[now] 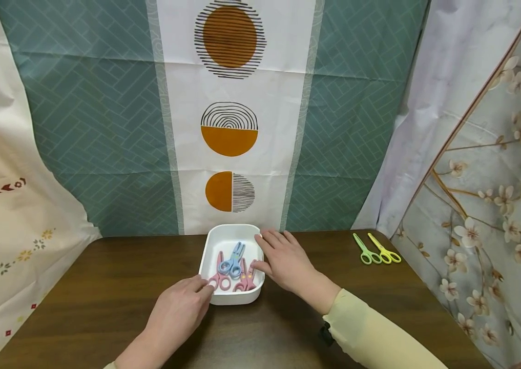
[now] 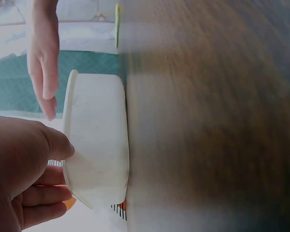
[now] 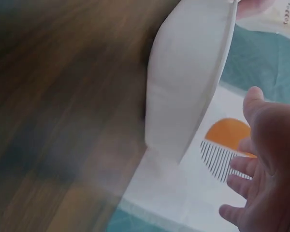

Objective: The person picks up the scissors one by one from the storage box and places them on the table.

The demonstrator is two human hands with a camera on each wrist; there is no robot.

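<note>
A white plastic tray (image 1: 237, 298) stands on the table near the curtain. Inside lie several child-size scissors: blue scissors (image 1: 231, 266) in the middle, pink scissors (image 1: 220, 277) on the left and more pink scissors (image 1: 244, 283) by the right wall. My left hand (image 1: 185, 302) pinches the tray's front left rim; in the left wrist view its thumb (image 2: 63, 147) overlaps the outer wall, the other fingers behind the rim. At the right rim, my right hand (image 1: 288, 261) holds nothing, its fingers extended and spread, as the right wrist view shows.
Green scissors (image 1: 367, 251) and yellow scissors (image 1: 383, 249) lie side by side at the table's back right corner. Behind the dark wooden table (image 1: 117, 287) hangs a patterned curtain (image 1: 103, 128); floral cloth (image 1: 486, 230) borders the right side and cream cloth (image 1: 2, 215) the left.
</note>
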